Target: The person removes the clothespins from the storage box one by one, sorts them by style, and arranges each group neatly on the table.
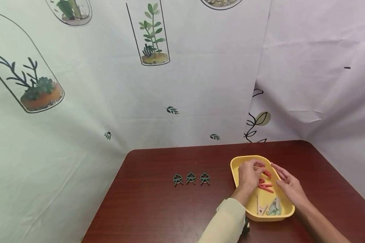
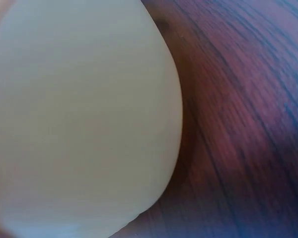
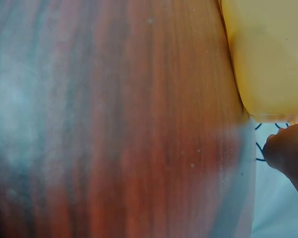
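My left hand (image 1: 248, 175) reaches over the yellow tray (image 1: 235, 165), its fingers curled at the far end and pinching a red clothespin (image 1: 266, 173). The fingers partly hide that clothespin. More red clothespins (image 1: 266, 188) lie just below it on the tray floor. Along the tray's right rim rests my right hand (image 1: 292, 189), fingers extended and nothing in its grasp. In the right wrist view, part of the right hand (image 3: 290, 156) shows beside the tray's yellow wall (image 3: 268, 59). A pale sleeve (image 2: 84, 119) fills much of the left wrist view.
Pale pink clothespins (image 1: 261, 210) and mint-green ones (image 1: 274, 207) lie at the tray's near end. Three dark green ring-shaped clips (image 1: 191, 178) stand in a row on the dark red wooden table (image 1: 158, 202). A printed white cloth (image 1: 200, 84) hangs behind the table.
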`<state>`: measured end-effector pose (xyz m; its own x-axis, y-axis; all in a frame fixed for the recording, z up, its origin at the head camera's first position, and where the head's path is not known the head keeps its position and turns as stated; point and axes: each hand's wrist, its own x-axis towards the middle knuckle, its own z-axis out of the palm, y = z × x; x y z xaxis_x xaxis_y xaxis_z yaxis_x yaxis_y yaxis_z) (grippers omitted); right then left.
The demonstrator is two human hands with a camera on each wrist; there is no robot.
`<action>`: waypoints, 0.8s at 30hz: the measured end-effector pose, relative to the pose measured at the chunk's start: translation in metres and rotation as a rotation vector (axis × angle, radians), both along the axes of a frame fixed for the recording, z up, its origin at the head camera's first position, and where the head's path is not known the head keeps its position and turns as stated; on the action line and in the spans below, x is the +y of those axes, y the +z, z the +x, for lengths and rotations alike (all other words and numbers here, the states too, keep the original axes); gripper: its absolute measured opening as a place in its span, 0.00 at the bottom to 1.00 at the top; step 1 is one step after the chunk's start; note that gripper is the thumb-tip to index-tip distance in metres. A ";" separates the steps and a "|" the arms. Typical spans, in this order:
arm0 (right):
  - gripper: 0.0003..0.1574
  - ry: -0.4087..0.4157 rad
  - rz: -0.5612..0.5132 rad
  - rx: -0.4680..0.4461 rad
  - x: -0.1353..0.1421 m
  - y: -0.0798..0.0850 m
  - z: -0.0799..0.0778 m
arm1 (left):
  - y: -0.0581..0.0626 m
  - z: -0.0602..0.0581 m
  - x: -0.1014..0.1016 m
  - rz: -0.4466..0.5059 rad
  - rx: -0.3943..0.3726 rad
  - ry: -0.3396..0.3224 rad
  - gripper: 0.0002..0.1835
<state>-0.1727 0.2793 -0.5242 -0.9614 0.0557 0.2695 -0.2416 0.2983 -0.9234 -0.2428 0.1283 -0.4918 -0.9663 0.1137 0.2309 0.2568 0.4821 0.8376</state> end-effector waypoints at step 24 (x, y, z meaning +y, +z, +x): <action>0.35 -0.010 0.015 -0.016 -0.001 0.002 0.001 | -0.001 -0.003 -0.005 0.222 0.168 0.017 0.04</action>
<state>-0.1716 0.2786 -0.5219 -0.9650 0.0615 0.2550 -0.2237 0.3144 -0.9225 -0.2453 0.1236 -0.4928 -0.9136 0.0262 0.4057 0.3946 0.2969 0.8695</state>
